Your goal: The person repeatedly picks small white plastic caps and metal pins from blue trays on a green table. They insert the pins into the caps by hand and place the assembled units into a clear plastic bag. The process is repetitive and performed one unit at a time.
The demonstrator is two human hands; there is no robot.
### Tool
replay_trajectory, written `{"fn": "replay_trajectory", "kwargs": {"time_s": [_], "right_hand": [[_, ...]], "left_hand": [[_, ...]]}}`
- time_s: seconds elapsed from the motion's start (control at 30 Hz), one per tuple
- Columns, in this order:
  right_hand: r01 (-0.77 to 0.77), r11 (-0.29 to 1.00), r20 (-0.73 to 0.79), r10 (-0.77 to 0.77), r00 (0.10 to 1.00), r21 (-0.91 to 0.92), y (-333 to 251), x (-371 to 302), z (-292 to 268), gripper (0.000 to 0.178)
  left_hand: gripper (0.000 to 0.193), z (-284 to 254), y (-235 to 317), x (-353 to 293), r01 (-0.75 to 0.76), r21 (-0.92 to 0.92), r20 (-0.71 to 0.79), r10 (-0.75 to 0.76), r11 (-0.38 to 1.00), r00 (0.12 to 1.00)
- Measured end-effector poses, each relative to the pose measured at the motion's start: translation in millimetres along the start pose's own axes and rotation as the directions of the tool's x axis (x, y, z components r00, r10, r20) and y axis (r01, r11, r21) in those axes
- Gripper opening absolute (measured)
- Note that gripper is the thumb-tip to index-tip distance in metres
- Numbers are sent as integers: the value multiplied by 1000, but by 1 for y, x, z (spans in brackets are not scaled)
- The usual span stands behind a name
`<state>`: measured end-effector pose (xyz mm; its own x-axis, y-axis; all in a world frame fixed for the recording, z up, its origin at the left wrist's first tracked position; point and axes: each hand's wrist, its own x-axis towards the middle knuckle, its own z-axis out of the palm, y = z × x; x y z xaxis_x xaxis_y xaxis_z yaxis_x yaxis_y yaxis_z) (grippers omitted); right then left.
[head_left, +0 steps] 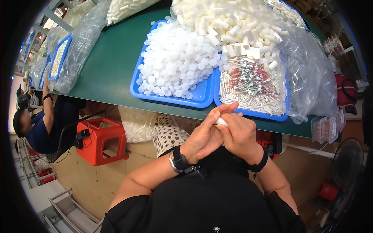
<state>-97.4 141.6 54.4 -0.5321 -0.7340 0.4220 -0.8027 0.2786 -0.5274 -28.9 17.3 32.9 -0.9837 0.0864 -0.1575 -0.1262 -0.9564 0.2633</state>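
Basically, L hand (204,136) & R hand (242,134) pinch white cylinder (221,122), ctr frame; prob. light, stiff, maybe slippery; best held round sides.

White piece (221,122) partly hidden behind right hand (241,131)

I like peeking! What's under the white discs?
A blue tray: some bare base shows at the front right. The discs hide most of the rest and anything buried.

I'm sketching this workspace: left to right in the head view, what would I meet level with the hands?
Co-worker, red stool, bag of white pieces, heart-patterned cloth, left hand, white cylinder, right hand, clear plastic boxes.
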Motion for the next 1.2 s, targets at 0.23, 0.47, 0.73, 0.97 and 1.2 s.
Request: {"fn": "replay_trajectory", "kwargs": {"time_s": [0.23,0.47,0.73,0.97,1.2], "right_hand": [[-77,994,11,76,997,80,2,1,7,29],[-127,979,57,120,991,159,2,-5,5,23],[-180,971,-20,185,983,155,-11,-4,18,13],[-630,469,438,460,772,618,-13,-1,7,28],[-700,-12,667,316,674,714,-17,5,4,39]], "left_hand": [[47,-7,9,1,45,-34,-63,-47,998,997],[53,-13,7,-3,54,89,-19,-52,995,998],[62,-9,-5,-8,-9,126,-3,9,992,1000],[63,-6,13,-8,-61,309,-42,78,949,996],[59,-16,2,-15,-230,520,115,199,823,973]]}}
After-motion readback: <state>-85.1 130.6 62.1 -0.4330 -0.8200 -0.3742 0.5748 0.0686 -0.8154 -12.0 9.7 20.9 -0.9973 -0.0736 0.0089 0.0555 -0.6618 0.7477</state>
